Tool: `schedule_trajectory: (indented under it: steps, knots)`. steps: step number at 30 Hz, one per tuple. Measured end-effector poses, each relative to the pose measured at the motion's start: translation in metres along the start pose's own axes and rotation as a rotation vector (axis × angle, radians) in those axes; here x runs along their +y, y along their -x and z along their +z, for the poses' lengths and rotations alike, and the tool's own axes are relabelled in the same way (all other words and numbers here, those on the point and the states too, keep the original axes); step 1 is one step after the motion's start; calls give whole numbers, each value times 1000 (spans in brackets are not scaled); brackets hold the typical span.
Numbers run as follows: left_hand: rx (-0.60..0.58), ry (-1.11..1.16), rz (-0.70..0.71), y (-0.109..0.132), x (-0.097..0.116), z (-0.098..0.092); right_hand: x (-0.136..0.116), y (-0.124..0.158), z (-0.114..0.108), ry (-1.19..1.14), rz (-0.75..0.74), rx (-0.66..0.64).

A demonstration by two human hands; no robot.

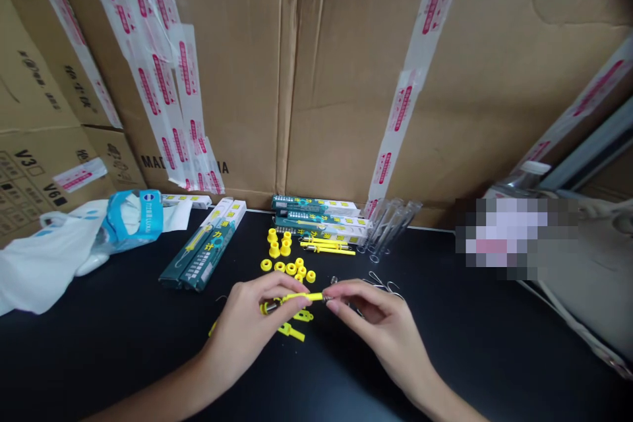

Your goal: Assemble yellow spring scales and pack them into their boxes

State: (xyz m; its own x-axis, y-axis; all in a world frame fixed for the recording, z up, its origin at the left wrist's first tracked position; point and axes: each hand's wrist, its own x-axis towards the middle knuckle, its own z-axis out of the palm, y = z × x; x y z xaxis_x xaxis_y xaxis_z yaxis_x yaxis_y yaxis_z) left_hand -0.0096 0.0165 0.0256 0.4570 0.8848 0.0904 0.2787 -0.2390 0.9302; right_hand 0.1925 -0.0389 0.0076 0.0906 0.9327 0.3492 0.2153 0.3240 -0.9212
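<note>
Both hands work above the near-middle part of the black counter [99,343]. The left hand [250,316] is narrow, gripping a yellow rod [315,297] between thumb and fingers; the rod is raised off the surface and lies nearly level. The right hand [380,316] pinches a small coil spring [327,299] at the rod's right end. Whether the spring is attached there cannot be told.

Judged good practice: hold rod and spring in one line, grip the rod close to the joint, and press lightly — a squeezed coil may bend or spring away.

Below the hands lie flat yellow pieces [297,334]; wire hooks [380,282] sit just beyond the right hand. Farther out are yellow rings [266,265], then flanged yellow bushings [274,250] and slim yellow rods [331,248].

Toward the counter's far edge: two printed cartons [202,250] left of centre, a carton stack [321,224] near the middle, and clear tubes [390,231] beside it. A blue tissue pack [148,214] lies near the far left corner — a cardboard wall [346,79] stands behind.
</note>
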Motion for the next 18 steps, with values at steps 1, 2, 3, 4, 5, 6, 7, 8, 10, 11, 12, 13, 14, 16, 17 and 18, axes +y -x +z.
schedule_trajectory:
  steps: [1,2,3,4,5,6,7,8,10,11,12,13,14,16,17,18]
  knots:
    - [-9,-1,1,1,0,1,1,0,1,9,-17,-9]
    - [-16,-4,4,2,-1,3,1,1,2,21,-31,-25]
    - [-21,-10,9,3,-1,4,1,2,3,37,-45,-45]
    - [-23,-21,17,4,-1,6,2,3,5,58,-57,-68]
    - [-21,-35,28,6,-1,7,3,5,6,84,-69,-91]
    - [-18,-49,41,7,-1,8,3,6,8,110,-80,-108]
    - [-16,-60,53,8,0,8,5,8,9,130,-91,-114]
    - [-14,-69,61,8,0,9,6,9,10,139,-99,-114]
    - [-29,-76,59,8,-1,9,9,11,10,139,-117,-103]
    - [-44,-75,51,8,-1,9,11,12,10,148,-133,-103]
    - [-60,-77,44,8,-1,9,12,12,9,174,-163,-107]
    - [-73,-82,42,8,-2,9,14,12,8,217,-208,-117]
    - [-82,-88,53,7,-3,9,15,11,6,274,-264,-134]
    - [-84,-134,98,7,-4,8,17,10,2,398,-373,-175]
    - [-79,-166,125,8,-5,8,17,9,0,460,-417,-194]
    - [-73,-198,149,8,-6,9,16,8,-3,519,-457,-203]
